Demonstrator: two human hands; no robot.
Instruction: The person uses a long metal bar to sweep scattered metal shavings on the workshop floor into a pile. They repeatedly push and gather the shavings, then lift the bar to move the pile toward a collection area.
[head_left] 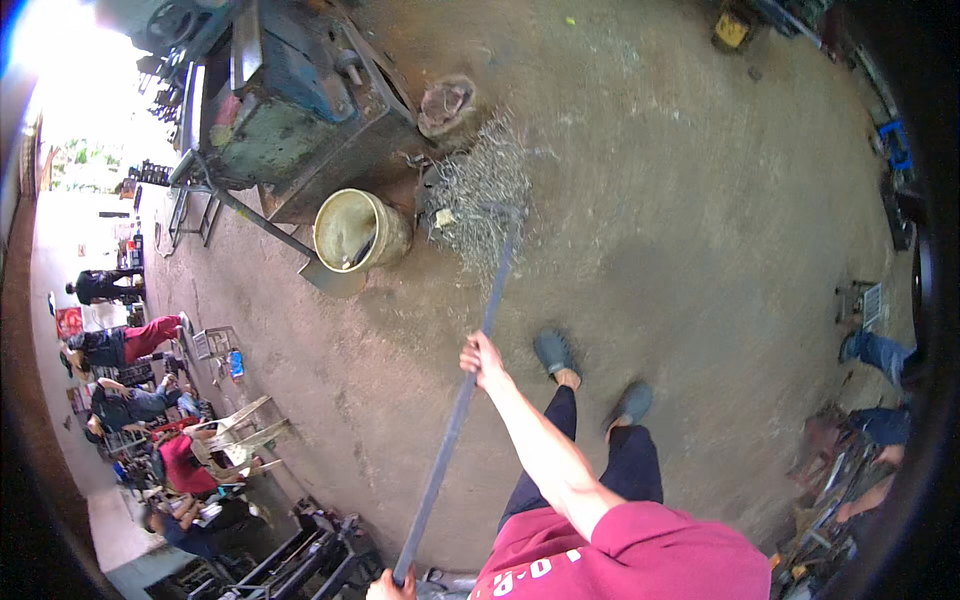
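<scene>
My right hand is wrapped round the middle of a long grey metal bar. Close to the lower edge, my left hand grips the bar near its upper end and is partly cut off by the frame. The bar slants away from me, and its far end, with what looks like a short crosspiece, rests in a heap of curly metal shavings on the floor. A small pale lump lies among the shavings.
Left of the heap stands a whitish bucket, with a shovel beside it. A large worn machine is behind them. Several people sit or stand at the far left, near a pale chair. Another person's legs show at the right.
</scene>
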